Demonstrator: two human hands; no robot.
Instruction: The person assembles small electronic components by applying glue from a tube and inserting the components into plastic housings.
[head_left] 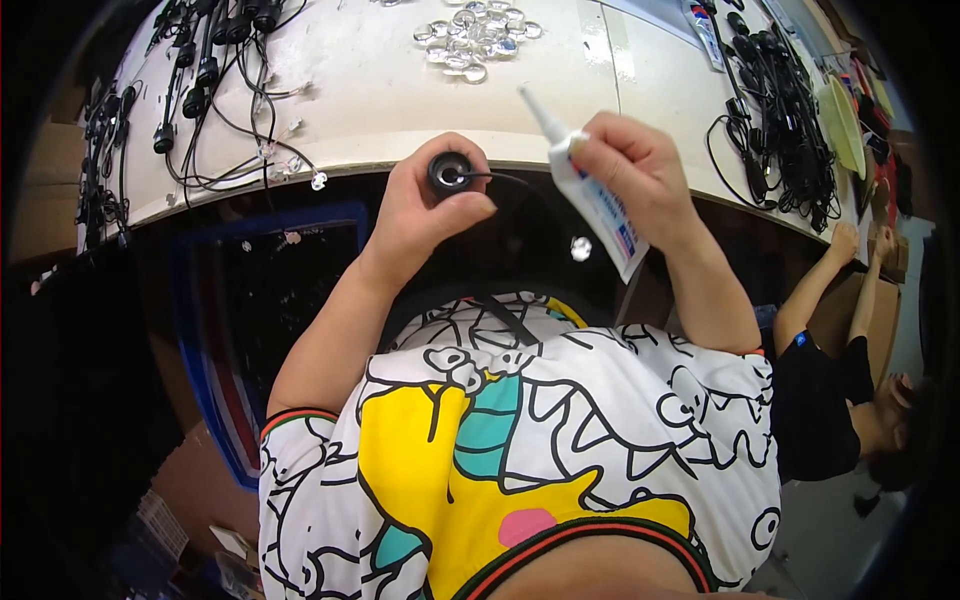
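Observation:
My left hand [405, 205] is wrapped round a small black cylindrical housing [437, 178], its round open end turned up toward me. A thin black cable [515, 180] runs out from this opening to the right, and a small clear-white connector [580, 249] hangs near its end. In my right hand [640, 175] is a white glue tube [603, 215] with blue and red markings, gripped near its shoulder. The tube's long pale nozzle [540, 110] points up and to the left, apart from the housing. Both hands are in front of the table's near edge.
Several clear round lenses [478, 40] lie on the white table [360, 90]. Black cylindrical parts with cables [205, 72] lie at left, with more cabled parts [775, 110] at right beside another tube [704, 38]. A blue-edged bin [190, 320] stands lower left. A co-worker [815, 400] is at right.

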